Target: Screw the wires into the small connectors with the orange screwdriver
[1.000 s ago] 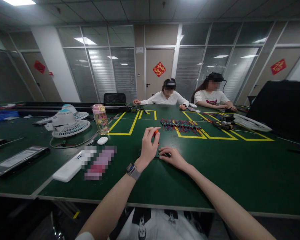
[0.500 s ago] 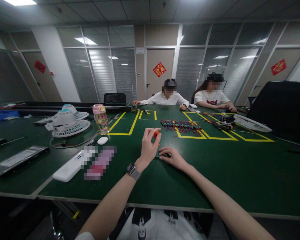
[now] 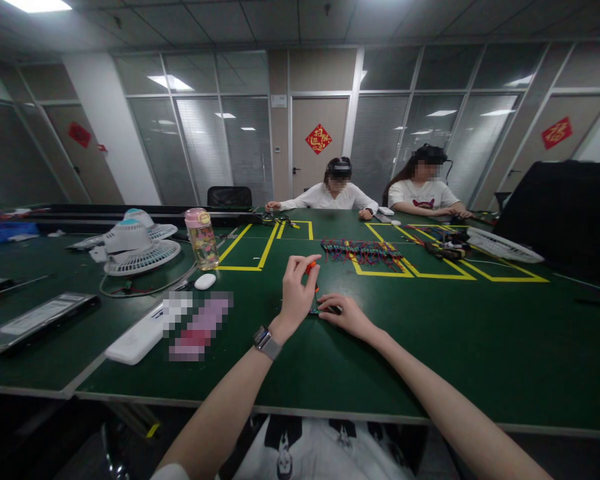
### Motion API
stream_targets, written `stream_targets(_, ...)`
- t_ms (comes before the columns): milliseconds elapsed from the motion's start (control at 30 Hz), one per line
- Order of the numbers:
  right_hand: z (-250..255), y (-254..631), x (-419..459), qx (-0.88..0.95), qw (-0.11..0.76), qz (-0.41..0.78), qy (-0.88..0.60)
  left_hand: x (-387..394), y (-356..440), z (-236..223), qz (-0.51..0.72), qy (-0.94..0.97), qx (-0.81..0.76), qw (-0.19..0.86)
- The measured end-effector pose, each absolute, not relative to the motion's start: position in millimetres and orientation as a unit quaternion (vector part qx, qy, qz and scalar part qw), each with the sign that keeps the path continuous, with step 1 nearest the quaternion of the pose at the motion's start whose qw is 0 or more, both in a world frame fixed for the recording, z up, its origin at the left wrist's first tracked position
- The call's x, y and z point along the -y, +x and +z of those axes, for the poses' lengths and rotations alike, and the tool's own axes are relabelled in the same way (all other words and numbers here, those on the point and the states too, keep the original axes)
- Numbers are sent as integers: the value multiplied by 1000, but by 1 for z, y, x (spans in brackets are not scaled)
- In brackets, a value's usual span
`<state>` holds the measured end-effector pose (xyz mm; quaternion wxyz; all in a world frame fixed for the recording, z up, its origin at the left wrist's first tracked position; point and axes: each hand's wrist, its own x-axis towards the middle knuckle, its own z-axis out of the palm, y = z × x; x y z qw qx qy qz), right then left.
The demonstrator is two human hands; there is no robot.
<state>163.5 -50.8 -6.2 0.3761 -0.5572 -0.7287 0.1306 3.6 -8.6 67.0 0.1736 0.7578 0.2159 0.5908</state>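
Note:
In the head view, my left hand (image 3: pixel 296 290), with a watch on its wrist, is closed round the orange handle of a small screwdriver (image 3: pixel 311 267). The tool stands nearly upright, its thin shaft pointing down at a small circuit board (image 3: pixel 314 312) on the green table. My right hand (image 3: pixel 347 316) rests low on the table and pinches the board's right side with its fingertips. Fingers hide most of the board, and where exactly the tip touches cannot be made out. Beyond the hands lies a row of circuit boards with red and blue wires (image 3: pixel 363 251).
Left of me are a white fan (image 3: pixel 140 250), a pink-lidded bottle (image 3: pixel 203 240), a white case (image 3: pixel 205 281) and a long white object (image 3: pixel 140 333). Yellow tape (image 3: pixel 445 277) marks the green table (image 3: pixel 455 347). Two people sit across; a black screen-like object (image 3: pixel 570 220) stands right.
The screwdriver's orange handle has turned or tilted slightly in my left fingers, which shifted a little to the left. My right hand has stayed in place at the board.

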Motion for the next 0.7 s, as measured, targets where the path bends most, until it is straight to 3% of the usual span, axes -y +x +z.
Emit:
stream_targets(533,-5,164,52,725,379,132,-560,9,4,66,585,759,-186,218)
stream_targets(700,-4,162,53,724,377,132,-563,11,4,67,595,759,-196,180)
